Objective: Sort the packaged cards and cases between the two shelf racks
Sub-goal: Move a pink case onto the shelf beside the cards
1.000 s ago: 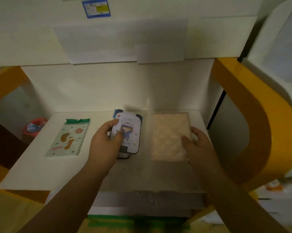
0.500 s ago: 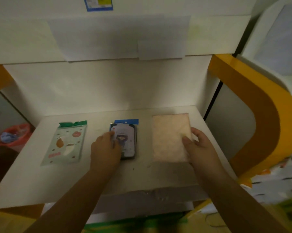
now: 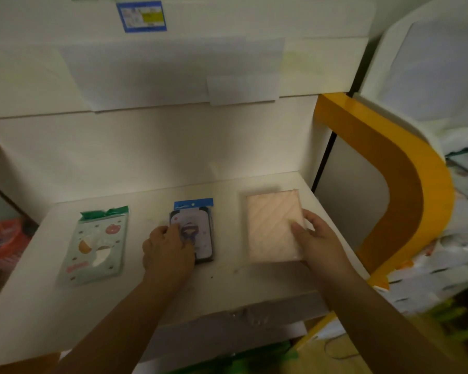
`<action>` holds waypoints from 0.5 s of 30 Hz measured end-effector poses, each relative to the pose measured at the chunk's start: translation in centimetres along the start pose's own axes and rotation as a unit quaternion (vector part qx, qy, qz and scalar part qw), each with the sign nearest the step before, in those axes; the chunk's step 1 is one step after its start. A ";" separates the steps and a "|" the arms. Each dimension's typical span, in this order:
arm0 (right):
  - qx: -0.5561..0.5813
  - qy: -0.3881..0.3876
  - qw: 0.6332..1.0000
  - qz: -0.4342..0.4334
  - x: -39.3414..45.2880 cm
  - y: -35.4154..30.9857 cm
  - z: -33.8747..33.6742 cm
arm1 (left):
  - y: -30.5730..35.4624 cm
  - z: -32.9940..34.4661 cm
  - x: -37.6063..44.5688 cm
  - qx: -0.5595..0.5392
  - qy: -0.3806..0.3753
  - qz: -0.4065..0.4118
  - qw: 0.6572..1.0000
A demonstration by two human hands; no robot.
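Three packages lie in a row on the white shelf. At the left is a mint-green pack with a green header. In the middle a dark phone case pack with a blue header and a cartoon figure lies flat; my left hand rests on its left edge, fingers on it. At the right sits a pink quilted case, gripped at its right edge by my right hand, thumb on top.
A yellow curved side panel bounds the shelf on the right, with a second rack holding packaged items beyond it. A white board with a blue label overhangs the shelf. A red bin stands at far left.
My left hand has lowered the phone case pack from a tilted, lifted hold to lie flat on the shelf. My right hand stays on the pink case.
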State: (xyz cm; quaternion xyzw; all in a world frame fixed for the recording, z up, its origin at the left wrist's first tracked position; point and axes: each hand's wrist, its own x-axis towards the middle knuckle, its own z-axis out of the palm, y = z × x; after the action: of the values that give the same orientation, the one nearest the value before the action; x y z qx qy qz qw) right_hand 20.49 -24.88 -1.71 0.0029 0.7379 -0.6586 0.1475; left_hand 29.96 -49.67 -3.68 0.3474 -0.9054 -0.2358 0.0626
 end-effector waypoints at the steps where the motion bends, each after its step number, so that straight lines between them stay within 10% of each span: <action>1: -0.007 0.000 1.000 0.000 0.0 0.0 -0.1 | -0.1 0.0 0.0 -0.001 -0.005 0.005 1.000; 15: -0.136 0.020 0.990 0.009 4.8 -2.0 -1.3 | 2.3 -0.8 -2.2 0.090 -0.019 0.174 0.980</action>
State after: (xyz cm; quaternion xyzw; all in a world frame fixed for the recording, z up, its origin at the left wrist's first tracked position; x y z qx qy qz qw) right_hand 15.21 -24.79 -0.73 0.0026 0.8232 -0.5506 0.1381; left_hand 30.48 -47.00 -1.77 0.1840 -0.9706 -0.1456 0.0541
